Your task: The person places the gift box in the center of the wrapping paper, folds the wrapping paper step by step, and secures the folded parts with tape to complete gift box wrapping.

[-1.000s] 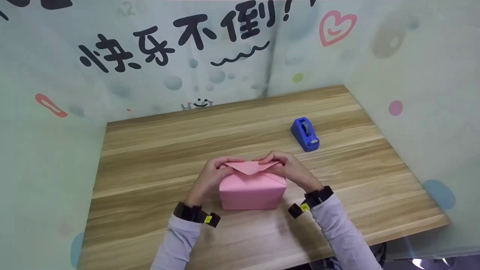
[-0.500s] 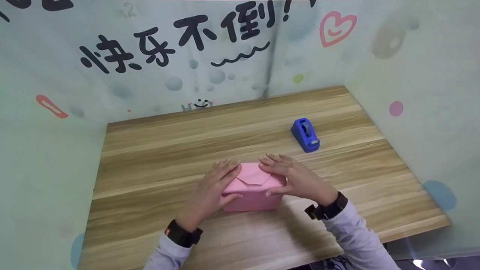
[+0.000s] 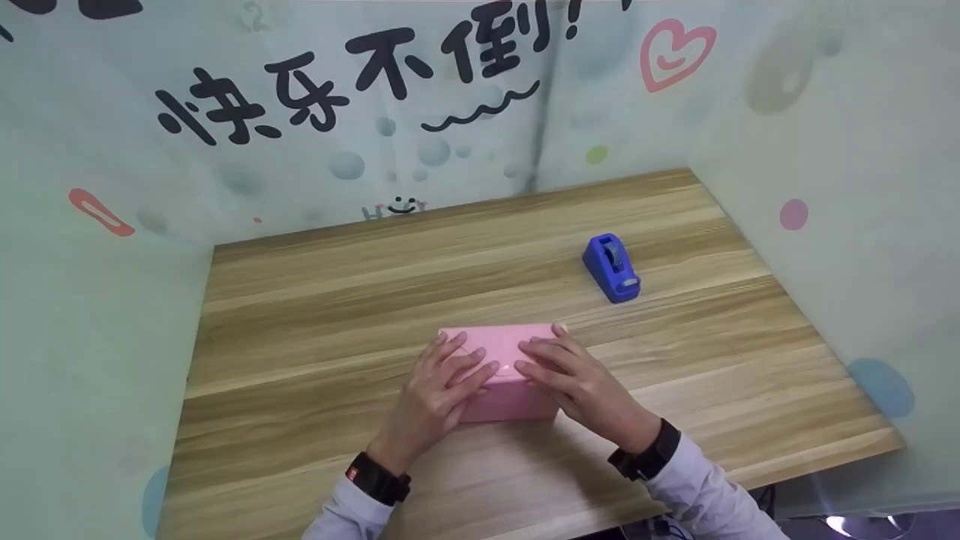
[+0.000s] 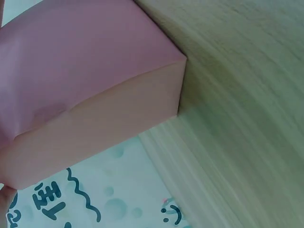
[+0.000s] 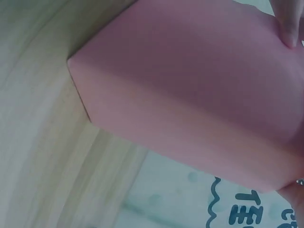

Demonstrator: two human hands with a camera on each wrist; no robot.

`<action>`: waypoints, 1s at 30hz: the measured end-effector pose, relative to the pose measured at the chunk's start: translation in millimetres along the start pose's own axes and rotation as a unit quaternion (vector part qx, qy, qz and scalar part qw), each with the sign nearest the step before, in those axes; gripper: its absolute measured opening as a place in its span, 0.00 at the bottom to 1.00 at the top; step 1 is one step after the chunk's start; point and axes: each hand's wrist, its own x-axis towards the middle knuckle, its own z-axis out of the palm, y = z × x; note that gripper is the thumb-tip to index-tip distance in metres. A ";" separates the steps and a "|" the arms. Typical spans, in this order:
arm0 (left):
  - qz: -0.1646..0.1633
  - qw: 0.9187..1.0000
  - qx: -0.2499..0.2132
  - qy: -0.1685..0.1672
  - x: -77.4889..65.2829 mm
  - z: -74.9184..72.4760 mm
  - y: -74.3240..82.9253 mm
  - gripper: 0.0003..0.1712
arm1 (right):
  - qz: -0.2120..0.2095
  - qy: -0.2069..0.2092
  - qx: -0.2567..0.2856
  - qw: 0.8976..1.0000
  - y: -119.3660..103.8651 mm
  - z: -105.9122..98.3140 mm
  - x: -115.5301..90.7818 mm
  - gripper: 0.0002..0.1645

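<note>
A box wrapped in pink paper [image 3: 510,405] sits on the table, its folded paper flap lying on the top face. My left hand [image 3: 431,401] rests on the top's left part with fingers spread, and my right hand [image 3: 596,386] presses the right part with fingers extended. Both sets of fingertips come close to each other near the top's front edge. In the left wrist view the pink box [image 4: 95,114] shows a side and a corner, with only bits of the hand at the left edge. The right wrist view shows the box's pink paper [image 5: 166,90] and two digits touching it.
A blue tape dispenser [image 3: 613,268] stands on the wooden table [image 3: 337,300], behind and right of the box. Printed fabric walls [image 3: 465,172] enclose the table at the back and both sides. Cables [image 3: 664,527] show below the front edge at the right.
One second ago both hands pinched the raised pointed flap at the back edge. The flap then went down onto the top, and now the fingers have moved inward over it.
</note>
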 end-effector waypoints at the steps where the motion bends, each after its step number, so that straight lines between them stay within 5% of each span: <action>1: 0.002 1.000 -0.002 0.007 -0.2 0.9 0.4 0.16 | -0.003 0.002 -0.004 1.000 -0.9 0.4 0.7 0.14; 9: 0.010 0.999 -0.018 0.050 -1.2 5.8 1.7 0.13 | -0.014 -0.054 -0.094 0.994 -7.7 1.7 5.6 0.39; 13: -0.002 0.998 -0.041 0.055 0.6 3.8 1.5 0.14 | -0.039 -0.052 -0.131 0.989 -7.0 4.4 4.1 0.42; 22: -0.036 0.996 -0.071 0.038 5.5 -0.4 0.5 0.17 | -0.093 -0.025 -0.141 0.985 2.3 10.7 3.7 0.37; 30: -0.030 0.997 -0.062 0.043 7.0 1.0 -1.1 0.19 | -0.154 -0.045 -0.159 0.974 8.8 3.9 7.3 0.32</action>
